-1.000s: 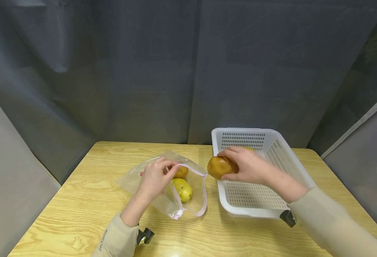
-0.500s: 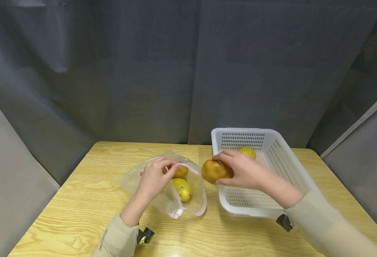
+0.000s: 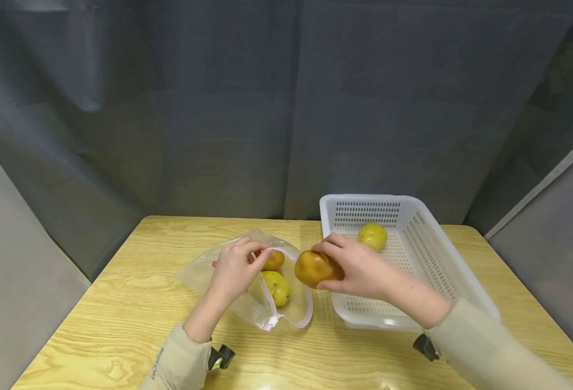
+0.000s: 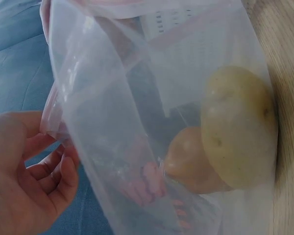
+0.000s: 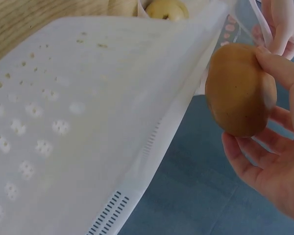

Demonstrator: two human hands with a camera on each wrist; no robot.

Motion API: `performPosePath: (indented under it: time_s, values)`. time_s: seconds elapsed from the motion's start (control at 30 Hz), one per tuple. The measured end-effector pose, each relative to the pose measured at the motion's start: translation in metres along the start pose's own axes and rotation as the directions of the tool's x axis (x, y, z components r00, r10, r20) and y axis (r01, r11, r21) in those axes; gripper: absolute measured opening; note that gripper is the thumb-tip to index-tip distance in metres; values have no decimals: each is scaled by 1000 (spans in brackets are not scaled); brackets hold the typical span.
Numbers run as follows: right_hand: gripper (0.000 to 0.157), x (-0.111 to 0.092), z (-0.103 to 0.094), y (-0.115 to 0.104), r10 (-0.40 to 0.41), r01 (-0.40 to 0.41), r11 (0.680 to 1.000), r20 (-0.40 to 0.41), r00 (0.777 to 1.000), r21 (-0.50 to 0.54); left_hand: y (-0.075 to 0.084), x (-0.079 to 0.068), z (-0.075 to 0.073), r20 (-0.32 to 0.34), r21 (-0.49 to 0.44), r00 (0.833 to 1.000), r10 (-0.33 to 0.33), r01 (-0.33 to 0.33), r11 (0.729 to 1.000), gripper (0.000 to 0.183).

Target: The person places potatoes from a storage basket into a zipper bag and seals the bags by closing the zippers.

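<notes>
A clear zip bag (image 3: 247,311) with a pink-edged mouth lies on the table, its opening facing right. My left hand (image 3: 233,271) pinches the upper edge of that mouth between thumb and fingertips. Inside the bag are a yellow potato (image 3: 277,290) and a smaller brown one, which shows through the film as a brown potato (image 4: 190,159) in the left wrist view. My right hand (image 3: 356,265) grips another brown potato (image 3: 314,269) by its right side, thumb below and fingers above. It is held between basket and bag, overlapping the bag's mouth in the head view.
A white perforated basket (image 3: 324,216) stands to the right of the bag, below my right forearm. One yellow potato (image 3: 372,236) lies in its far left part. The wooden table (image 3: 101,314) ends at a dark curtain (image 3: 218,135) behind.
My right hand has carried the brown potato left and slightly down, from over the basket's rim to the bag's mouth. The yellow potato in the basket has come into view. My left hand stays put.
</notes>
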State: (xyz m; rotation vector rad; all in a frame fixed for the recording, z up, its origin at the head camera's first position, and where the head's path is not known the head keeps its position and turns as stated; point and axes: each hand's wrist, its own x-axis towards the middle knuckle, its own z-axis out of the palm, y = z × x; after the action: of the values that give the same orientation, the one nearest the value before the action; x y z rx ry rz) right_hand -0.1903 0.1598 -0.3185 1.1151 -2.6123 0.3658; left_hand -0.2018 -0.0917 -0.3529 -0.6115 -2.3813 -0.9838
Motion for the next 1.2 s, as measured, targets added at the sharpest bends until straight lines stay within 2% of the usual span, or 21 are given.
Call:
performPosePath:
  time_s: [0.43, 0.77, 1.2]
  values:
    - [53, 1, 12, -19, -7, 8, 1000, 30, 1000, -5, -1, 1, 0, -12, 16, 1000, 5, -5, 1000, 12]
    - [54, 3, 23, -29, -41, 41, 998, 4, 999, -40, -1, 2, 0, -6, 16, 1000, 0, 0, 1000, 11]
    - [56, 3, 36, -36, -36, 35, 998, -16, 999, -61, 0, 1, -1, 5, -19, 1000, -7, 7, 1000, 12]
